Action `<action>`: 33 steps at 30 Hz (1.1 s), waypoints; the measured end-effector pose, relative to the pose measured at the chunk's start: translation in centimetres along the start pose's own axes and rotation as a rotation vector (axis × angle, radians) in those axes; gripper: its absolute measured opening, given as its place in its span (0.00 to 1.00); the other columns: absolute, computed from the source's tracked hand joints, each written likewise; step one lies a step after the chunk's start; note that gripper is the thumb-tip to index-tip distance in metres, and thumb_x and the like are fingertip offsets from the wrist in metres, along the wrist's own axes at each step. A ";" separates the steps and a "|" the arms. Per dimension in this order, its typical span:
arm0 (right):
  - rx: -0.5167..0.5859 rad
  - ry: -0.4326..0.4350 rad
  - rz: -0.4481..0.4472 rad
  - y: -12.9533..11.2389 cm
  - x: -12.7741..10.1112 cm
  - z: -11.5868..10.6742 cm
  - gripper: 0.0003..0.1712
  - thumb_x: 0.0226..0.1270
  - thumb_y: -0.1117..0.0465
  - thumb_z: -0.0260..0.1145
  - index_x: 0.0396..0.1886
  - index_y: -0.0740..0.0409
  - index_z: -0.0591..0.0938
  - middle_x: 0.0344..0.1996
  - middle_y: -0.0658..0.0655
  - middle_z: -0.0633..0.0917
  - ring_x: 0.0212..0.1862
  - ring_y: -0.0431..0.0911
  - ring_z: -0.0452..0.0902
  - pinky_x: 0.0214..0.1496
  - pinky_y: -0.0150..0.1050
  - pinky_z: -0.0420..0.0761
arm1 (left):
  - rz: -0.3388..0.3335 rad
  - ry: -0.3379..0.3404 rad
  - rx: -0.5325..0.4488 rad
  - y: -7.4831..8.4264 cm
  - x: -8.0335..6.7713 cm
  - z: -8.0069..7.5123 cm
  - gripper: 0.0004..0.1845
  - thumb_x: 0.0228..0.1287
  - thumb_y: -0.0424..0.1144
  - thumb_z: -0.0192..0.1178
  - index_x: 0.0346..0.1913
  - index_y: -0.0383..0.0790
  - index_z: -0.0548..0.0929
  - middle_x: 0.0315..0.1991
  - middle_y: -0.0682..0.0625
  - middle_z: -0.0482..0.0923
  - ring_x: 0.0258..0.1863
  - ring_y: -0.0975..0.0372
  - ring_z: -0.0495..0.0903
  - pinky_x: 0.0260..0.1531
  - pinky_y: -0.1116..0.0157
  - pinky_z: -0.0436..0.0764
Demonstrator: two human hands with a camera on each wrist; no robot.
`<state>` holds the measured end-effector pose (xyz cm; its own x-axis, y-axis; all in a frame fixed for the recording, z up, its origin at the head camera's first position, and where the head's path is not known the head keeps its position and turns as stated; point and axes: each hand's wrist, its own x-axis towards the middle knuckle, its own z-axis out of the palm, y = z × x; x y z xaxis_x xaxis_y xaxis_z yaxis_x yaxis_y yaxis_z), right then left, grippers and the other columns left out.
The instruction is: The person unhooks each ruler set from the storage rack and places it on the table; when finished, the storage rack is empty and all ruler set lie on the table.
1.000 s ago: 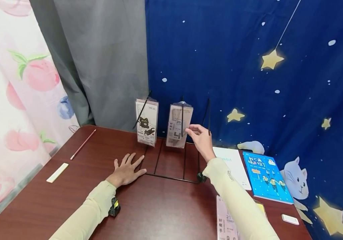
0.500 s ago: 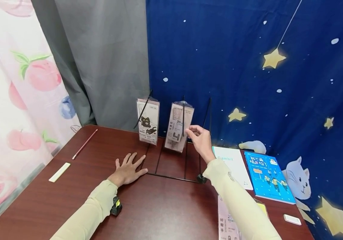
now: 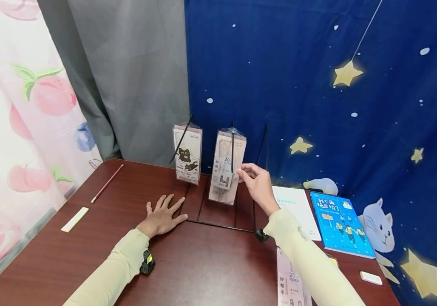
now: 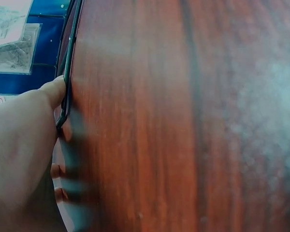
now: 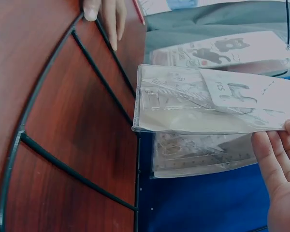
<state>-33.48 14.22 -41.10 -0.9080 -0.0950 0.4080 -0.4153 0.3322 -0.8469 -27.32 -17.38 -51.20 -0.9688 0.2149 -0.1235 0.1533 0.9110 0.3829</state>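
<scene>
In the head view, a clear-fronted pink ruler set pack [image 3: 224, 170] hangs on the middle hook of a black wire rack [image 3: 218, 225]. My right hand [image 3: 257, 185] pinches its right edge between thumb and fingers. The right wrist view shows this ruler set pack [image 5: 183, 121] standing out from a second pack [image 5: 203, 162] behind it. On the left hook hangs another ruler set [image 3: 188, 155], printed with black cats. My left hand [image 3: 163, 216] lies on the table with fingers spread, its thumb touching the rack's base wire in the left wrist view.
A pencil [image 3: 106, 183] and a pale strip [image 3: 75, 219] lie on the left of the table. At right are a white booklet [image 3: 299, 212], a blue book [image 3: 342, 225] and a small white block [image 3: 371, 278]. Another pink pack [image 3: 289, 280] lies beneath my right forearm.
The lower end of the middle ruler set pack has swung down and towards me, away from the pack behind. My right hand has shifted slightly lower with it; my left hand stays put.
</scene>
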 end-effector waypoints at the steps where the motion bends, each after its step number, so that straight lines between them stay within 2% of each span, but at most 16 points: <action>1: 0.005 -0.004 -0.004 0.0 -0.2 0.0 0.10 0.72 0.59 0.72 0.45 0.61 0.88 0.36 0.65 0.92 0.33 0.50 0.90 0.37 0.31 0.86 | -0.001 0.000 -0.001 -0.1 0.0 0.0 0.39 0.78 0.63 0.49 0.83 0.50 0.58 0.83 0.36 0.49 0.83 0.37 0.44 0.71 0.23 0.39; 4: 0.014 -0.013 -0.010 0.0 -0.7 0.1 0.10 0.72 0.58 0.71 0.45 0.61 0.88 0.36 0.64 0.92 0.34 0.56 0.90 0.35 0.31 0.85 | 0.004 0.017 -0.010 -0.5 0.2 0.4 0.39 0.77 0.64 0.49 0.83 0.51 0.58 0.83 0.36 0.49 0.83 0.37 0.44 0.71 0.23 0.39; 7: 0.023 -0.019 -0.007 -0.1 -1.1 0.1 0.10 0.72 0.58 0.71 0.45 0.60 0.88 0.35 0.64 0.92 0.34 0.56 0.89 0.33 0.30 0.83 | 0.008 0.021 -0.008 -0.8 0.5 0.7 0.39 0.78 0.64 0.48 0.83 0.52 0.57 0.83 0.36 0.48 0.83 0.37 0.43 0.70 0.23 0.38; 9: 0.028 -0.023 0.000 -0.2 -1.5 0.0 0.10 0.72 0.58 0.71 0.45 0.60 0.88 0.36 0.64 0.92 0.35 0.56 0.89 0.33 0.29 0.81 | 0.010 0.018 -0.005 -0.6 0.5 0.5 0.39 0.78 0.64 0.49 0.83 0.51 0.57 0.83 0.35 0.49 0.83 0.37 0.43 0.70 0.23 0.39; 14: 0.055 -0.037 0.035 -0.7 -2.4 -0.4 0.12 0.71 0.57 0.72 0.46 0.62 0.87 0.37 0.67 0.91 0.39 0.63 0.88 0.35 0.27 0.80 | 0.004 -0.003 0.008 0.3 0.0 -0.3 0.39 0.78 0.64 0.47 0.83 0.51 0.57 0.83 0.35 0.49 0.83 0.37 0.44 0.71 0.23 0.41; 17: 0.058 -0.051 0.049 -1.0 -3.1 -0.6 0.13 0.72 0.57 0.71 0.47 0.61 0.87 0.38 0.67 0.91 0.38 0.58 0.89 0.37 0.28 0.82 | 0.001 -0.005 0.009 0.2 0.0 -0.2 0.39 0.78 0.65 0.47 0.83 0.52 0.57 0.83 0.36 0.49 0.83 0.37 0.44 0.71 0.23 0.40; 21: 0.067 -0.073 0.049 -1.1 -4.1 -0.8 0.11 0.72 0.58 0.71 0.46 0.62 0.87 0.38 0.66 0.90 0.35 0.48 0.89 0.39 0.31 0.85 | 0.000 0.000 -0.002 -0.5 0.5 0.6 0.40 0.77 0.66 0.47 0.84 0.53 0.56 0.84 0.36 0.47 0.83 0.38 0.42 0.71 0.23 0.38; 27: 0.102 -0.109 0.028 -1.3 -5.9 -0.9 0.10 0.72 0.61 0.71 0.46 0.63 0.86 0.37 0.65 0.90 0.34 0.50 0.89 0.39 0.36 0.87 | 0.018 0.038 0.002 -1.5 1.0 1.6 0.41 0.76 0.67 0.47 0.84 0.54 0.56 0.84 0.36 0.48 0.83 0.38 0.43 0.70 0.23 0.37; 33: 0.102 -0.142 0.055 -2.3 -8.2 -1.3 0.09 0.72 0.59 0.70 0.45 0.59 0.86 0.37 0.63 0.90 0.35 0.48 0.89 0.42 0.35 0.88 | 0.010 0.009 0.020 -0.7 0.4 0.5 0.39 0.78 0.65 0.47 0.84 0.52 0.57 0.83 0.35 0.48 0.83 0.38 0.44 0.71 0.23 0.39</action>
<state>-25.01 15.43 -42.04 -0.9253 -0.2135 0.3136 -0.3614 0.2446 -0.8998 -27.75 -17.74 -52.01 -0.9690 0.2206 -0.1114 0.1663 0.9156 0.3660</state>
